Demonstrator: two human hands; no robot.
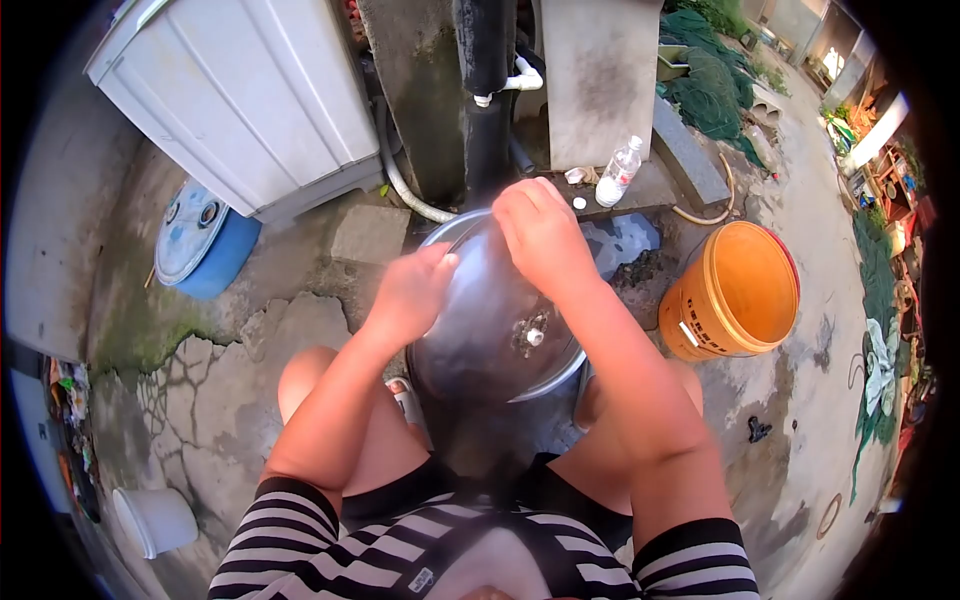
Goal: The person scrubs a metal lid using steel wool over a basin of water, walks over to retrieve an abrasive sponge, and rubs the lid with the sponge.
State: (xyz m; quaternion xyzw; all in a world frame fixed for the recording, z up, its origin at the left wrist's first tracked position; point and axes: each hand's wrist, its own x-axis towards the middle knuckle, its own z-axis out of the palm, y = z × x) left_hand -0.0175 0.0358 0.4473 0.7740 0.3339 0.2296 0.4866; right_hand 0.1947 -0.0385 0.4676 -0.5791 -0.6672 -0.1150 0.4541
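left hand (408, 292), right hand (540, 232) over metal basin (548, 384), orange bucket (692, 312) near.

On the left, a hand could pass over the cracked concrete (225, 370) between the left knee (302, 380) and the blue drum (205, 243). The left hand (408, 295) and right hand (538, 235) obstruct the space above the metal basin (470, 345), with the black pipe (486, 140), pale hose (403, 187) and plastic bottle (618, 175) standing beyond its far side. To the right, the right forearm (610, 330) crosses above the gap before the orange bucket (700, 305).

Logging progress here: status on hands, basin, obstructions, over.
Left hand blurred, right hand curled, both over basin; grip unclear. Basin directly in front. Nothing seen blocking; orange bucket stands off right.
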